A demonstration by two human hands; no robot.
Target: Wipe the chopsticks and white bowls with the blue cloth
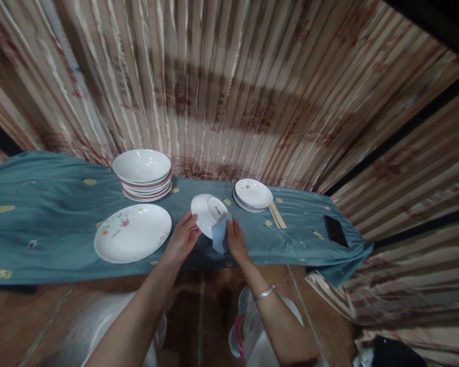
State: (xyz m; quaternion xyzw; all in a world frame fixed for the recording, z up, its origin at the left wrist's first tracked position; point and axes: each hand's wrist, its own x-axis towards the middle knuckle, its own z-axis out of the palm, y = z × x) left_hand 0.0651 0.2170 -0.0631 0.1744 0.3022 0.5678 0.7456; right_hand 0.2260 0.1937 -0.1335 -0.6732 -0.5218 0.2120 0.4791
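A white bowl (202, 213), tilted so its underside with a small printed mark faces up, is held above the front of the cloth-covered table. My left hand (184, 235) grips its left rim, fingers closed on the edge. Against the bowl's right side, my right hand (236, 238) pinches a blue cloth (220, 235), which hangs partly below the rim. To the left lies an oval white plate (133, 233) with flower prints. Small plates (253, 193) are stacked to the right, beside wooden chopsticks (277, 216).
A large white bowl (141, 165) tops a stack of red-rimmed dishes at the back left. A black phone (335, 231) lies on the right end of the teal tablecloth (53, 219). Pleated curtains (222, 92) hang close behind the table and along its right side.
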